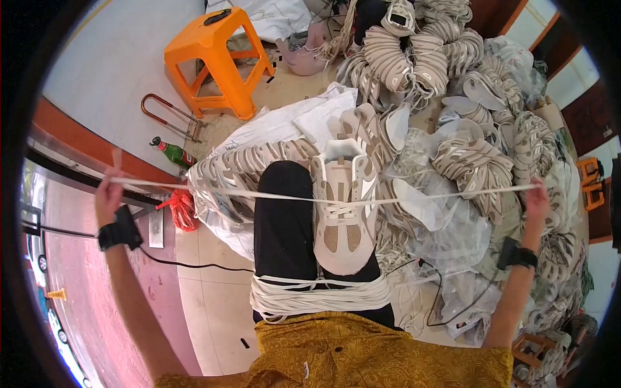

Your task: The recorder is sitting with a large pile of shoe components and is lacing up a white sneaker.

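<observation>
As can be counted in the frame, only one beige shoe (343,223) in work, one long lace (259,194) and two bare hands: left hand (105,200) at the middle left, right hand (535,202) at the middle right, each with one black wrist strap (115,234). Around, at the upper left, one orange stool (194,40), one green bottle (174,154) and, lower, one red bag (183,210); at the upper right, a pile of similar shoes (385,61) (too many and too overlapped for an honest count); at the lower center, one bundle of white laces (320,299) across the lap.

Sits in the center of the frame, on the black trousers (283,213). Points with the rounded toe to the lower edge, with the open collar to the upper edge; has the long axis almost vertical, nearly square to the lace.

Holds one lace end with left fingers pinched together, a short tail sticking up; holds the other end with right fingers likewise clamped. Cannot tell each single finger.

For materials: brown mesh between smooth pale panels at the toe; flat, ribbon-like lace, drawn taut; patterned mustard cloth for the shirt (291,349); crinkled thin plastic for the bag, hard plastic for the stool.
</observation>
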Motion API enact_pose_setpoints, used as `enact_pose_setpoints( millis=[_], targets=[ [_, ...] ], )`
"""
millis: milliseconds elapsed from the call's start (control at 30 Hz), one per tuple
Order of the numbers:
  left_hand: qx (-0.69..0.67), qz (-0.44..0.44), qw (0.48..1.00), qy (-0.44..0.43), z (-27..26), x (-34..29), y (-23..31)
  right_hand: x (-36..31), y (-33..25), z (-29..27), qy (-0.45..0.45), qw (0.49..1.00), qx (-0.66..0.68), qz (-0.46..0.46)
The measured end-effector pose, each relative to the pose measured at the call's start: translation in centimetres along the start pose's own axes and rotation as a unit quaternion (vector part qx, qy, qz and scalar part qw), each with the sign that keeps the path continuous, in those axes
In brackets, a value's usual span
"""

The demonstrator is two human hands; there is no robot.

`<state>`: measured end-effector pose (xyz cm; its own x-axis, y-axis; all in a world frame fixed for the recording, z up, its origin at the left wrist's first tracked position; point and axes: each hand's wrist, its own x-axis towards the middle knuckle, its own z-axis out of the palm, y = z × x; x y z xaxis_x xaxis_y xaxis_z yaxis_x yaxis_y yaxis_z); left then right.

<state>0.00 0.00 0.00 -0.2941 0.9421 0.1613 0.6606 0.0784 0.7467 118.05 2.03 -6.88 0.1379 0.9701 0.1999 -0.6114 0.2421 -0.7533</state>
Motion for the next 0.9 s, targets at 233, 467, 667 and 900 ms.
enact_pose_setpoints(
  millis=[233, 467, 667, 900],
  targets=[
    [0.181, 0.003, 0.979, 0.09, -9.0, 2.3, -6.3, -7.1, -20.0, 2.7, 0.252, 0.905, -0.326, -0.107],
    [0.057, -0.073, 0.971, 0.222, -16.7, -3.9, -3.3, -6.2, 14.4, 20.6, -0.047, 0.794, -0.52, 0.311],
    [-0.213, -0.113, 0.93, 0.279, -17.9, -4.6, 1.4, -8.3, 31.9, 25.2, 0.024, 0.835, -0.18, 0.519],
    [-0.199, -0.145, 0.913, 0.324, -20.2, -8.1, -1.4, -6.9, 35.3, 24.2, 0.107, 0.918, 0.026, 0.38]
  ],
)
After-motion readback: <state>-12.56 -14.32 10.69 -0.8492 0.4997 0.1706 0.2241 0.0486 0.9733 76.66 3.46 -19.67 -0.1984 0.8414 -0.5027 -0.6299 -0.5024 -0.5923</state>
